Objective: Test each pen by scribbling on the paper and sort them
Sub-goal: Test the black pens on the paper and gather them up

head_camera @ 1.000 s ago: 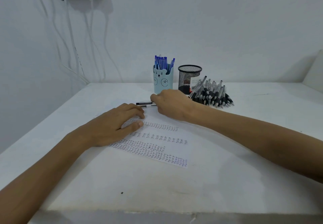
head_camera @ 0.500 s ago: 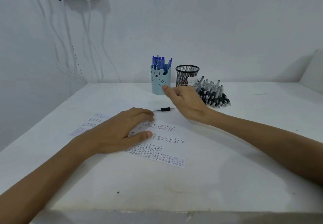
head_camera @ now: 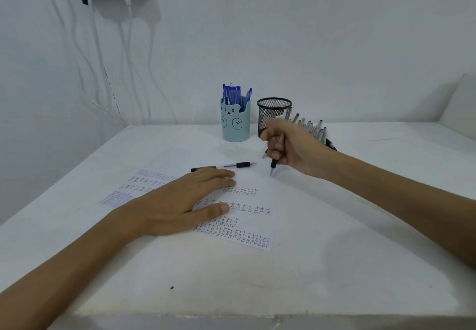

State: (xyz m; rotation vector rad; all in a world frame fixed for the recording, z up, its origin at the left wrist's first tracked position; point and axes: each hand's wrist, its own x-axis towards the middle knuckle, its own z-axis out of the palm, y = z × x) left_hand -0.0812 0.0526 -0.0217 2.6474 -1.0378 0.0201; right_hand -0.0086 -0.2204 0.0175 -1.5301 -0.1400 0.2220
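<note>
Our right hand (head_camera: 291, 149), bare a moment ago, now grips a pen (head_camera: 274, 166), tip down at 1 o'clock of the paper (head_camera: 247, 222); left hand (head_camera: 180, 200) lies flat, pinning it; we aim for blank space.

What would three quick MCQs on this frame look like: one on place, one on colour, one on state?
1. The loose pen lies:
A. upright in a cup
B. flat, just beyond the left hand's fingertips
C. across a forearm

2. The pens in the bear cup are:
A. blue
B. red
C. green

3. The right hand is:
A. flat on the paper
B. an empty fist
C. gripping a pen, tip down

Key:
1 B: it lies on its side right past the left fingertips.
2 A: blue caps and barrels stick up over the cup's rim.
3 C: the fingers curl round the barrel and the tip points down.
</note>
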